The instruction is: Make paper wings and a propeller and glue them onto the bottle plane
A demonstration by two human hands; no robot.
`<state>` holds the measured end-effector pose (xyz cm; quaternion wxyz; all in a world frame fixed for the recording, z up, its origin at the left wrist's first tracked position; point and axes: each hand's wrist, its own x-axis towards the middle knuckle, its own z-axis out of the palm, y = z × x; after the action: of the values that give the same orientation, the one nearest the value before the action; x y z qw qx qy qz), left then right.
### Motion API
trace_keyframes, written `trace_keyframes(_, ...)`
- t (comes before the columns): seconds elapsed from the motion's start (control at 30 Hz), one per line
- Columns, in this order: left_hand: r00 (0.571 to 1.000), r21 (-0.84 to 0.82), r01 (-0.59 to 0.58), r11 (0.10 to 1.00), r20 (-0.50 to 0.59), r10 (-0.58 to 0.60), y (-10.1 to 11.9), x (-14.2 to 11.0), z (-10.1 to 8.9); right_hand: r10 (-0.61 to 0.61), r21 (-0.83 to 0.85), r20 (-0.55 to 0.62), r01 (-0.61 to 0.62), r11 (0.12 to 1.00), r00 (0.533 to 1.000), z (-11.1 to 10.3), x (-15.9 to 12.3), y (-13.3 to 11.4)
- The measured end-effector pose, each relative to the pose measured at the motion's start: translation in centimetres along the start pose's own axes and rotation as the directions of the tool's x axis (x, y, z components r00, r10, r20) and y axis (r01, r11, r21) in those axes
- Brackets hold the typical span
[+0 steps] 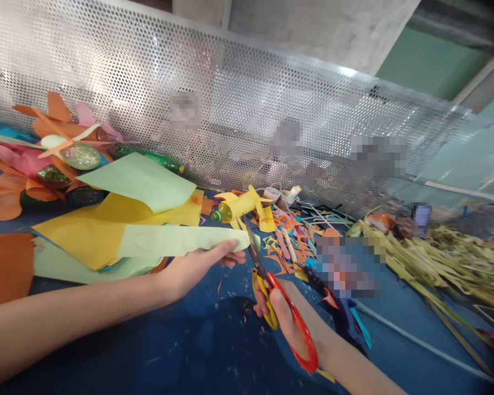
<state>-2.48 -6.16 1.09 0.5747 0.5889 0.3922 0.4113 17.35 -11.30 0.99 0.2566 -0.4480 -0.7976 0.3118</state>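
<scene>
My left hand [206, 269] pinches a long pale green paper strip [160, 240] near its right end, thumb on top. In my right hand [288, 307] is a pair of scissors [294, 323] with one red and one yellow handle. Their blades are parted at the strip's right end; whether they bite into the paper I cannot tell. Just beyond the blades lies a bottle wrapped in yellow paper [242, 203], with a green cap and fin-like yellow pieces. Sheets of yellow paper [82, 230] and pale green paper [142, 181] are stacked behind my left forearm.
Orange and pink paper-decorated bottles [61, 148] crowd the left. Coloured paper scraps [288, 236] litter the blue table [181, 345]. Dry plant strips [448, 258] are heaped at right. A perforated metal panel [239, 93] stands along the back; blurred people show in it.
</scene>
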Motion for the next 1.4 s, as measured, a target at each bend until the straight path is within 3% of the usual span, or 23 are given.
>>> trace_keyframes(0.2,1.000,-0.009,0.003,1.000,0.004,-0.003,0.3,0.2,-0.1,0.080,0.092,0.034,-0.083,0.992,0.996,0.1,-0.1,0.5)
trace_keyframes(0.57,0.999,0.000,0.045,0.999,-0.022,-0.045,0.7,0.3,-0.4,0.039,0.013,0.031,-0.040,0.999,0.999,-0.4,0.3,0.3)
trace_keyframes(0.97,0.993,-0.043,-0.111,0.993,-0.045,0.109,1.0,0.5,-0.5,0.053,-0.003,0.077,-0.053,0.999,0.996,-0.5,0.2,0.0)
trace_keyframes(1.4,0.987,-0.015,-0.161,0.987,-0.019,0.161,0.6,1.0,-0.8,0.006,-0.028,0.047,-0.004,1.000,0.999,-0.9,0.6,-0.4)
